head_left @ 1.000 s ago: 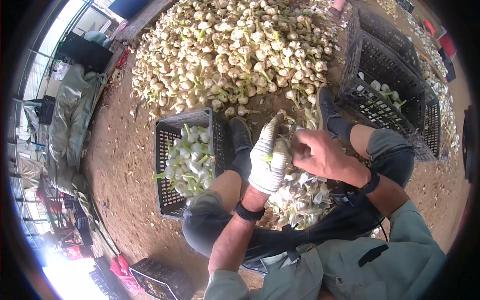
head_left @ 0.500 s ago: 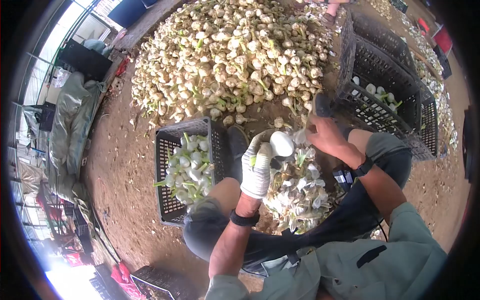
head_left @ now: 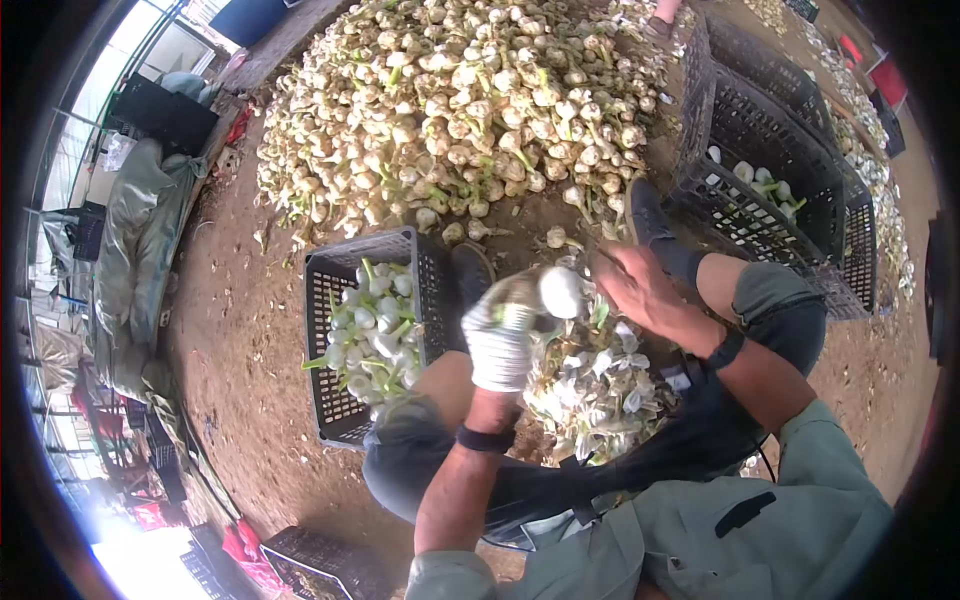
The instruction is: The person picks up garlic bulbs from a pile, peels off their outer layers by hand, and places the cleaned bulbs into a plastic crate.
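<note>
Near the centre of the frame, the left hand in a white knitted glove [head_left: 503, 335] has its blurred fingers closed around a smooth white garlic bulb [head_left: 561, 292]. Just beside it, the bare right hand [head_left: 640, 290] has partly curled fingers; whether they grip anything, I cannot tell. Below lie papery white peelings [head_left: 600, 390]. Left stands a black plastic crate of peeled bulbs [head_left: 428, 290]; beyond, a heap of dirty tan garlic [head_left: 450, 110].

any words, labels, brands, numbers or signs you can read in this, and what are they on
No readable text anywhere.
White glove: no legible marking.
Crate of white bulbs: no lettering visible.
Dark wristbands: too small to read any marks.
Small pale item by the right thigh: too blurred to tell if it is printed.
</note>
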### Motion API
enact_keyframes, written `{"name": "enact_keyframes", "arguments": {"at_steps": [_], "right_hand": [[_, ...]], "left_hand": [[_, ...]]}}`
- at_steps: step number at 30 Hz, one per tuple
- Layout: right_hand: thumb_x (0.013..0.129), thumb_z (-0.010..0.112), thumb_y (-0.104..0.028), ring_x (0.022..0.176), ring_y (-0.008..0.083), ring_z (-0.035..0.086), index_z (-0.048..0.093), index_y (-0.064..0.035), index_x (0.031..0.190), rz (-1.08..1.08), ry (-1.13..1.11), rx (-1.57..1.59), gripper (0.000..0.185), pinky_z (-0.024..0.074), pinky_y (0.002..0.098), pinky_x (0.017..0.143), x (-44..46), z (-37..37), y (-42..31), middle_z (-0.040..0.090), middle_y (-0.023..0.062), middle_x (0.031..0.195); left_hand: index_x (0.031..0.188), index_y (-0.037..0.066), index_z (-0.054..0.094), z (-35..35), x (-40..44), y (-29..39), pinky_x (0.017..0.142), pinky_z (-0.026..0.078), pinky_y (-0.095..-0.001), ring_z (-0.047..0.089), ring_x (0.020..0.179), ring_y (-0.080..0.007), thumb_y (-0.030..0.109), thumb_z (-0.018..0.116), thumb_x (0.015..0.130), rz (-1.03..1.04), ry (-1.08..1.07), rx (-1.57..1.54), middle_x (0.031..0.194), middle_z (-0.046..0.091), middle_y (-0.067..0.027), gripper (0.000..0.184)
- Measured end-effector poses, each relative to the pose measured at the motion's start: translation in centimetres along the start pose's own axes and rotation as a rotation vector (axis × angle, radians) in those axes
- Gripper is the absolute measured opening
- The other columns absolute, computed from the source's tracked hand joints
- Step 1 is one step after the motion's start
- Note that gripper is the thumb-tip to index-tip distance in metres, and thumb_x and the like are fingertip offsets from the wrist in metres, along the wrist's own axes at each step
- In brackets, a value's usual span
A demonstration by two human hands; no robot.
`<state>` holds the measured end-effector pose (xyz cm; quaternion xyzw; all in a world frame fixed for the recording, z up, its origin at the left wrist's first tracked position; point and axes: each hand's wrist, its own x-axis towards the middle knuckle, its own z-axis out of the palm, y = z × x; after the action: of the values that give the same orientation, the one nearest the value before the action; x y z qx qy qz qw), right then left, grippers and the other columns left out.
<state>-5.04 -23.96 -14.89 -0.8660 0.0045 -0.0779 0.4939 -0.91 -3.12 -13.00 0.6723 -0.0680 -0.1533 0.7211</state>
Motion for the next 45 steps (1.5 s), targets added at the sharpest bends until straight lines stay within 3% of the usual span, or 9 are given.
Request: {"name": "enact_keyframes", "arguments": {"at_steps": [5, 9, 17, 24, 27, 31, 34, 36, 45], "right_hand": [[0.089, 0.059, -0.030, 0.067, 0.0331, 0.062, 0.061, 0.0009, 0.091, 0.302, -0.123, -0.254, 0.031, 0.0468, 0.0448, 0.062, 2.2, -0.3, 9.9, 0.062, 0.0177, 0.073], [0.085, 0.061, -0.027, 0.091, 0.0417, 0.061, 0.060, -0.0004, 0.101, 0.378, -0.202, -0.429, 0.031, 0.0463, 0.0507, 0.076, 5.3, 2.8, 14.8, 0.064, 0.0230, 0.096], [0.078, 0.065, -0.017, 0.093, 0.0450, 0.058, 0.063, 0.0009, 0.089, 0.370, -0.201, -0.639, 0.021, 0.0464, 0.0527, 0.081, 8.4, 14.4, 32.3, 0.062, 0.0241, 0.093], [0.085, 0.061, -0.019, 0.085, 0.0422, 0.060, 0.063, -0.0016, 0.094, 0.306, -0.234, -0.516, 0.020, 0.0475, 0.0504, 0.075, 7.7, 11.8, 27.0, 0.062, 0.0241, 0.090], [0.085, 0.062, -0.019, 0.078, 0.0341, 0.064, 0.061, -0.0015, 0.096, 0.126, -0.265, -0.405, 0.021, 0.0487, 0.0443, 0.069, 7.8, 7.2, 18.2, 0.065, 0.0194, 0.087], [0.083, 0.065, -0.010, 0.069, 0.0105, 0.059, 0.059, 0.0016, 0.096, 0.240, -0.320, -0.068, 0.018, 0.0476, 0.0309, 0.061, 7.6, 1.1, 5.5, 0.062, 0.0079, 0.080], [0.085, 0.064, -0.008, 0.070, 0.0083, 0.055, 0.058, 0.0035, 0.099, -0.080, -0.265, -0.086, 0.019, 0.0504, 0.0299, 0.063, 5.8, -2.5, -1.4, 0.061, 0.0088, 0.084], [0.086, 0.063, -0.007, 0.079, 0.0093, 0.057, 0.059, 0.0040, 0.105, 0.097, -0.298, 0.076, 0.022, 0.0507, 0.0282, 0.070, 4.1, -4.5, -5.9, 0.061, 0.0054, 0.098], [0.091, 0.066, -0.014, 0.060, 0.0054, 0.054, 0.065, 0.0063, 0.098, 0.178, -0.069, 0.308, 0.021, 0.0440, 0.0224, 0.051, 1.3, -3.0, -6.3, 0.062, 0.0018, 0.076]], "left_hand": [[0.114, 0.005, 0.060, -5.0, 2.1, 3.4, 0.067, 0.051, -0.0307, 0.064, 0.082, -0.0187, 0.053, 0.058, 0.090, -0.200, 0.605, -0.717, 0.093, 0.065, -0.0043, 0.053], [0.119, 0.006, 0.057, -4.9, 1.7, 5.7, 0.060, 0.045, -0.0241, 0.058, 0.086, -0.0141, 0.057, 0.057, 0.087, -0.191, 0.655, -0.883, 0.104, 0.061, -0.0043, 0.061], [0.123, 0.004, 0.055, -1.5, 1.0, 2.9, 0.059, 0.048, -0.0261, 0.063, 0.074, -0.0145, 0.048, 0.052, 0.096, -0.327, 0.239, -0.663, 0.091, 0.065, -0.0031, 0.051], [0.118, 0.002, 0.059, -0.8, 0.6, 3.1, 0.057, 0.048, -0.0213, 0.061, 0.070, -0.0070, 0.024, 0.054, 0.099, -0.307, 0.142, -0.563, 0.089, 0.067, -0.0034, 0.029], [0.118, -0.001, 0.058, 0.1, 1.2, 0.0, 0.074, 0.049, -0.0235, 0.060, 0.085, -0.0099, 0.012, 0.058, 0.096, -0.042, 0.151, -0.419, 0.101, 0.065, -0.0065, 0.026], [0.129, -0.003, 0.051, 0.2, 2.4, -3.8, 0.088, 0.047, -0.0271, 0.060, 0.101, -0.0141, 0.017, 0.066, 0.090, 0.028, 0.166, -0.053, 0.113, 0.065, -0.0123, 0.046], [0.140, -0.005, 0.038, 0.6, 2.8, -4.5, 0.090, 0.047, -0.0294, 0.060, 0.103, -0.0178, 0.019, 0.066, 0.089, -0.022, -0.014, -0.124, 0.119, 0.064, -0.0138, 0.063], [0.140, -0.006, 0.038, 1.4, 2.2, -3.4, 0.086, 0.049, -0.0284, 0.059, 0.101, -0.0170, 0.015, 0.068, 0.088, -0.060, -0.150, -0.283, 0.118, 0.062, -0.0113, 0.063], [0.132, -0.004, 0.048, 2.5, 0.1, 0.5, 0.091, 0.049, -0.0273, 0.059, 0.103, -0.0135, 0.008, 0.071, 0.085, -0.001, -0.194, -0.355, 0.117, 0.061, -0.0083, 0.053]]}}
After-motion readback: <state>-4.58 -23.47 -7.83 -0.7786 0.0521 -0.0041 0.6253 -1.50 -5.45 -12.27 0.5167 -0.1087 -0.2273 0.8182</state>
